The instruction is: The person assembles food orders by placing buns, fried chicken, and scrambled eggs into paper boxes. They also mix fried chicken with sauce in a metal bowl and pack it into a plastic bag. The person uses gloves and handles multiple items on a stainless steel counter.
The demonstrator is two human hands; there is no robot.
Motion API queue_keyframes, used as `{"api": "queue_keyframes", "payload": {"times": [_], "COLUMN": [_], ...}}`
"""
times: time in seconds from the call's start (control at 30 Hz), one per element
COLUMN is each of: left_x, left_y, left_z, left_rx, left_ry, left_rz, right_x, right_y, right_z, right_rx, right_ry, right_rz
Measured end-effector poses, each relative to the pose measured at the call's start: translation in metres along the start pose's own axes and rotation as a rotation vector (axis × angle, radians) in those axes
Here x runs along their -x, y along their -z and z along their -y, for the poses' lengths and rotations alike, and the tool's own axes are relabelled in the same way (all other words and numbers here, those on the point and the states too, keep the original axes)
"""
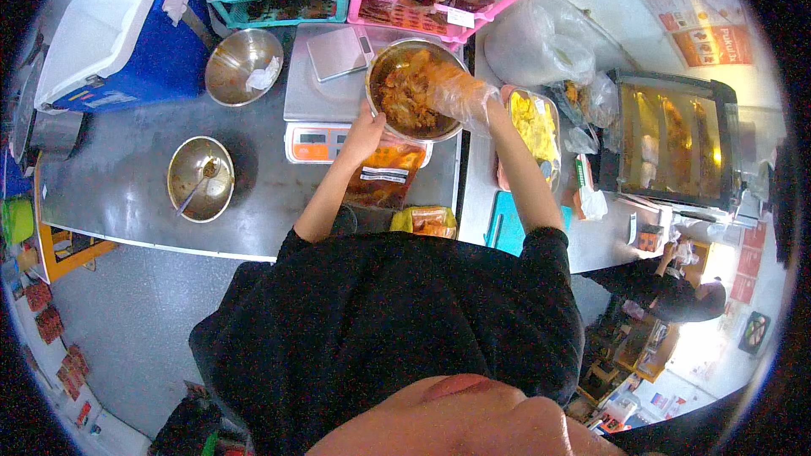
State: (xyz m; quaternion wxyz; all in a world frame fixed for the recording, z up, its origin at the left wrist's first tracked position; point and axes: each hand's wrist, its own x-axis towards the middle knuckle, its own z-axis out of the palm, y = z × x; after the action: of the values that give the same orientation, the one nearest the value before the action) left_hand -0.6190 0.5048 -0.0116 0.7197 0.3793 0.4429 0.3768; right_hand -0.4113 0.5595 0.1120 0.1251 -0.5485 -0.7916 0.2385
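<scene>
A metal mixing bowl (372,89) stands tilted at the right of the worktop scale. It holds meat pieces in orange-brown sauce (407,91). My left hand (365,135) is closed on its near left rim. In a clear plastic glove stained with sauce, my right hand (465,95) reaches into the bowl from the right and touches the meat; its fingers are blurred and partly lost in the food. Just below the bowl lies a sauce-filled pouch (384,176) with a dark label. The orange and white scale (311,145) is partly covered by the bowl.
Two more metal bowls, one with a spoon (199,190) and one with crumpled white plastic (245,67), stand left. Stacked pink baskets (439,27) rise behind. A tray of yellow food (534,131), a teal board (507,221) and a glass display warmer (676,139) are right. Another person (676,291) works farther off.
</scene>
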Motion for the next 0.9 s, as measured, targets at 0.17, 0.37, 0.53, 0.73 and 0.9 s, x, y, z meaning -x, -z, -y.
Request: {"api": "queue_keyframes", "payload": {"times": [0.17, 0.37, 0.53, 0.73, 0.9], "left_x": [0.002, 0.001, 0.0, 0.004, 0.005], "left_y": [-0.003, 0.0, -0.002, 0.0, 0.001], "left_z": [-0.005, 0.0, 0.01, 0.004, -0.005], "left_rx": [0.033, 0.037, 0.047, -0.018, 0.025], "left_ry": [0.001, 0.031, 0.025, 0.057, 0.088], "left_rz": [0.035, 0.015, 0.049, 0.052, 0.058], "right_x": [-0.009, -0.043, -0.041, -0.013, -0.001], "right_y": [-0.011, -0.065, -0.057, -0.015, -0.006], "right_z": [0.007, -0.001, -0.035, -0.025, -0.014], "right_rx": [0.058, 0.466, 0.139, -0.051, 0.11], "right_ry": [0.178, 0.277, 0.206, 0.015, 0.046], "right_rz": [0.069, 0.205, 0.086, -0.026, 0.021]}}
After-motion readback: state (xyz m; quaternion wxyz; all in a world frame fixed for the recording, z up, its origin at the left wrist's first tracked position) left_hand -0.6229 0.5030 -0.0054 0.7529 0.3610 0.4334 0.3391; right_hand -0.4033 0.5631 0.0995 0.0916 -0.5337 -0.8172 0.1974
